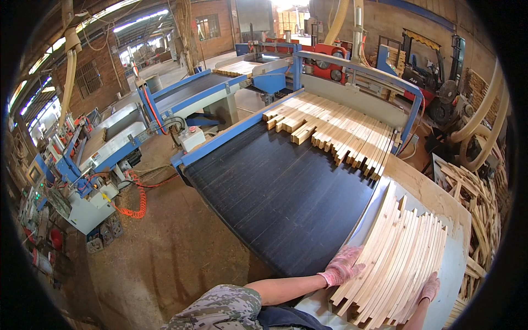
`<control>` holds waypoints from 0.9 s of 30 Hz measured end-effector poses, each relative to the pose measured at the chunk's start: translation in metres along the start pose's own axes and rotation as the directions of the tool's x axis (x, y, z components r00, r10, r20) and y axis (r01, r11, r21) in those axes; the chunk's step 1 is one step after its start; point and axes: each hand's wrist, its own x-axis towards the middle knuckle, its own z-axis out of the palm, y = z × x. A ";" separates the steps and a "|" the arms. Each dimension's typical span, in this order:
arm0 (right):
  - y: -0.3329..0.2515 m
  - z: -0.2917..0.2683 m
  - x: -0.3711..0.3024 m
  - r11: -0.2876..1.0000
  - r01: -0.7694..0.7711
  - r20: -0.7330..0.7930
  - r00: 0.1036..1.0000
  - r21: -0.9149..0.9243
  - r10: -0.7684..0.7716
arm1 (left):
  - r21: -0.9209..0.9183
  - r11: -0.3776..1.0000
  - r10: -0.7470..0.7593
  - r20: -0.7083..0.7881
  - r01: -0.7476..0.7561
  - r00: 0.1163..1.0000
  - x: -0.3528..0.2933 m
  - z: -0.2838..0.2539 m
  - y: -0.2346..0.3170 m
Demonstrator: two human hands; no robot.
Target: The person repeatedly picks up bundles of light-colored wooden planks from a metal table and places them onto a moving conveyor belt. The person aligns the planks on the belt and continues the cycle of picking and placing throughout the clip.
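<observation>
A bundle of pale wooden strips (393, 261) lies side by side on a grey metal side table at the lower right, with uneven ends. My left hand (342, 266), in a pinkish knit glove, presses against the bundle's left side, its fingertips reaching onto the wood. On the opposite side, my right hand (430, 287), gloved alike, holds the bundle's right edge near its close end. The strips sit squeezed between both hands. Further off, a row of similar wooden strips (335, 129) rests on the black conveyor belt (280, 187), under a blue frame.
The grey side table (459, 231) adjoins the belt's right edge. Loose scrap strips (478, 209) are heaped beyond it. A second conveyor (192, 88) stands at the back left, near a machine with an orange coiled hose (137, 203). A forklift (426, 66) stands at the far right.
</observation>
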 end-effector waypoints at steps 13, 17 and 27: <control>-0.012 -0.013 -0.013 0.997 -0.003 0.061 0.998 0.072 -0.001 | 0.025 1.000 -0.007 0.017 0.006 1.000 0.002 0.007 -0.005; -0.019 -0.018 -0.018 0.998 0.003 0.087 0.996 0.063 -0.009 | 0.020 1.000 -0.016 0.025 0.016 1.000 0.001 0.003 -0.004; -0.016 -0.021 -0.019 0.999 0.013 0.065 0.998 0.037 -0.015 | 0.011 1.000 -0.012 0.042 0.012 0.999 0.001 -0.004 0.004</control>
